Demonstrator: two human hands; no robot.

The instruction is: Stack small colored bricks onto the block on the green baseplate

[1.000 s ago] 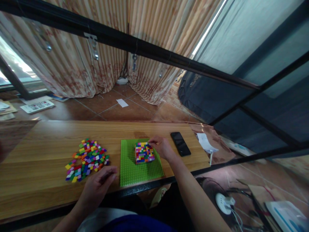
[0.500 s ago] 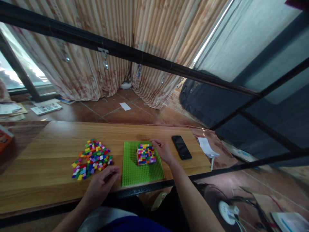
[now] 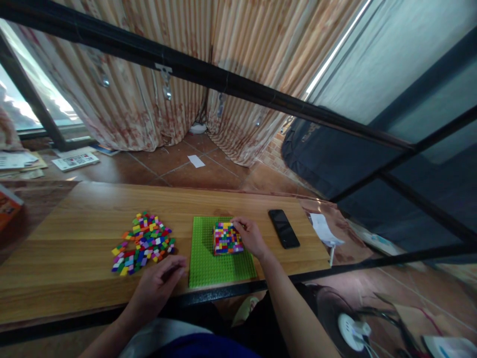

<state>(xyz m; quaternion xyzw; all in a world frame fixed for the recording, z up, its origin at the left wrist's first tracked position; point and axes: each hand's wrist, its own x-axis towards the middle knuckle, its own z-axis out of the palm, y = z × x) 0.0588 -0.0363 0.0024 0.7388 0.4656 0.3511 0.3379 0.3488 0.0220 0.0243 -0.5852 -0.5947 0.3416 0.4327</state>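
Observation:
A block built of many small coloured toy bricks (image 3: 226,239) stands on a green studded baseplate (image 3: 203,271). My right hand (image 3: 251,237) is over the block's far right corner, thumb and fingertips pinched together at its top edge. Whatever small piece may be between those fingertips is too hidden to make out. Resting on the table by the baseplate's left edge, my left hand (image 3: 161,279) is loosely curled, with a gap between thumb and fingers and nothing seen in it. Just beyond it lies a pile of loose toy bricks (image 3: 149,238) in mixed colours.
On the wooden table (image 3: 93,214), a black phone (image 3: 283,228) lies right of the baseplate. White paper (image 3: 323,229) is past the table's right end. A dark metal bar (image 3: 238,84) crosses ahead, before striped curtains (image 3: 156,109). A white power strip (image 3: 350,330) sits low right.
My right hand has shifted slightly left, its fingertips now over the block's far right corner rather than just beyond it. My left hand stays put. The view has shifted a little.

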